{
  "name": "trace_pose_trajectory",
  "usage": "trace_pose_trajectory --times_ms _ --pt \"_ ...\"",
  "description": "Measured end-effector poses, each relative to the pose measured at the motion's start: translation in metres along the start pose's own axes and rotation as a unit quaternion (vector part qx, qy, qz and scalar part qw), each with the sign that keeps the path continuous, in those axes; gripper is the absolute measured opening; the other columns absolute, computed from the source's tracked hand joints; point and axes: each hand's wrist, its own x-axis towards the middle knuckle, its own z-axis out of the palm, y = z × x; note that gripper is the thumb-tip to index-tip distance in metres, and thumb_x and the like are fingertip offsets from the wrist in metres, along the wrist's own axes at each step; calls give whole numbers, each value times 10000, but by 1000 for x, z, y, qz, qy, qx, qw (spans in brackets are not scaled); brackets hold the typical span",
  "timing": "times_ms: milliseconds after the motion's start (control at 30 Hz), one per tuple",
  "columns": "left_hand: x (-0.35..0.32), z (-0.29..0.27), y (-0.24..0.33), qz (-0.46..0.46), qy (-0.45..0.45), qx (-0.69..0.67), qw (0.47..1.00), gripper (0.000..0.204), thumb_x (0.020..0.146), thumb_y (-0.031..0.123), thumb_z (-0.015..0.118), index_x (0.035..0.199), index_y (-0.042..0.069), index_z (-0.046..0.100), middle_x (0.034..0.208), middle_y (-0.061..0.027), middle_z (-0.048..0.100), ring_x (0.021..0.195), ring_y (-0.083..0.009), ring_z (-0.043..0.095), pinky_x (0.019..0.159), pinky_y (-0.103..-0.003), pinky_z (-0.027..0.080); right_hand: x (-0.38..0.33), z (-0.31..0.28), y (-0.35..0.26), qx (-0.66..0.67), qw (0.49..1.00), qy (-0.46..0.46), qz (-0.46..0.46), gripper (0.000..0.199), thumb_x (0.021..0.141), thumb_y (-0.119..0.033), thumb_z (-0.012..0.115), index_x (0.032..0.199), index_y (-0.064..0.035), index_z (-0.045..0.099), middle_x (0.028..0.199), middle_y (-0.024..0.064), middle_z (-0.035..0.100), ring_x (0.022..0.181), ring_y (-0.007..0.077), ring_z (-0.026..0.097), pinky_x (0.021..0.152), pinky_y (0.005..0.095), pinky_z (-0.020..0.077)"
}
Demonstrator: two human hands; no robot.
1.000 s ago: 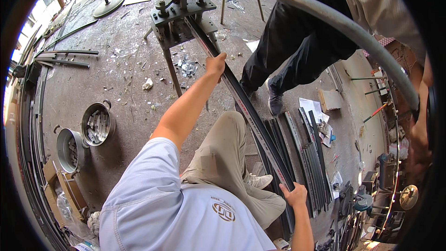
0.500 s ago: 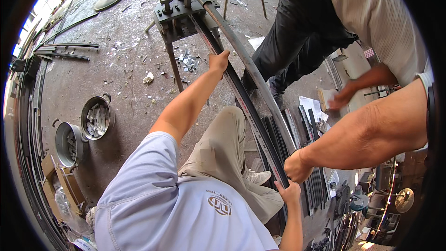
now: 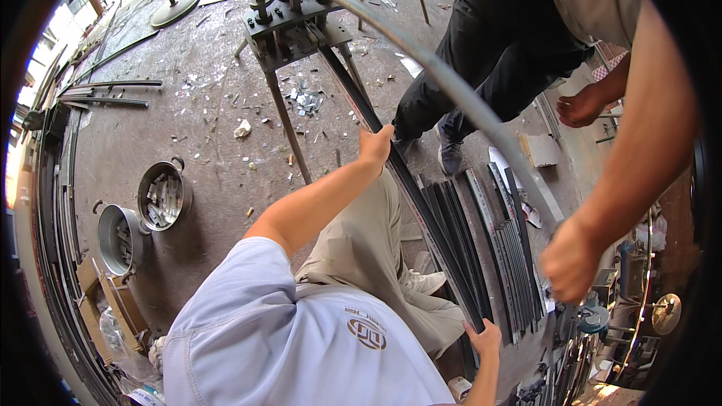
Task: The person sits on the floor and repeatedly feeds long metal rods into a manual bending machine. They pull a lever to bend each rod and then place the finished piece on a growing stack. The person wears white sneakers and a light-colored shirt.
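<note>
A long black metal profile runs slantwise from a bench press at the far side down toward my body. My left hand is wrapped around its middle. Closer to me, my right hand grips its near end, thumb on top. The far end reaches the press plate, and how it sits inside is hidden. A grey pipe lever extends from the press over to the right. A co-worker's blurred hand is closed at the lever's near end; whether it grips the pipe is unclear.
Several dark profiles lie on the floor to the right. Two metal pots with small cut pieces stand at left. Metal scraps litter the ground below the press. The co-worker's legs are close by on the right.
The pipe lever has swung up and to the right, along with the co-worker's hand. Both my hands and the profile have shifted slightly right and toward me.
</note>
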Motion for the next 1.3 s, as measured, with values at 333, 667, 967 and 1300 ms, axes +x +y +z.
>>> trace_pose_trajectory --times_ms 333,667,967,1300 --pt "-17 -22 43 -15 -26 30 999 509 785 264 717 1156 -39 544 1009 -151 661 912 -240 654 803 -379 517 -11 20 -26 55 998 -38 11 561 742 -490 846 921 24 708 829 274 684 833 476 664 730 493 529" --pt "34 -9 30 1 -29 15 999 439 775 254 732 1064 -32 566 896 -130 648 820 -238 652 725 -408 525 -1 34 -41 51 997 -54 5 500 781 -447 833 1029 -20 754 878 236 732 880 423 711 798 469 556" --pt "44 -6 41 42 -22 6 999 353 797 194 729 1063 -29 662 941 -99 698 825 -216 652 741 -405 534 -2 58 -35 83 995 -6 -49 479 769 -498 828 851 -35 737 765 225 703 774 435 694 700 492 546" --pt "66 -16 47 49 -26 11 998 312 802 219 736 995 -17 668 870 -97 677 812 -212 650 740 -394 532 10 47 -74 78 995 -54 -23 582 779 -506 817 974 38 745 909 271 717 868 447 699 780 490 551"
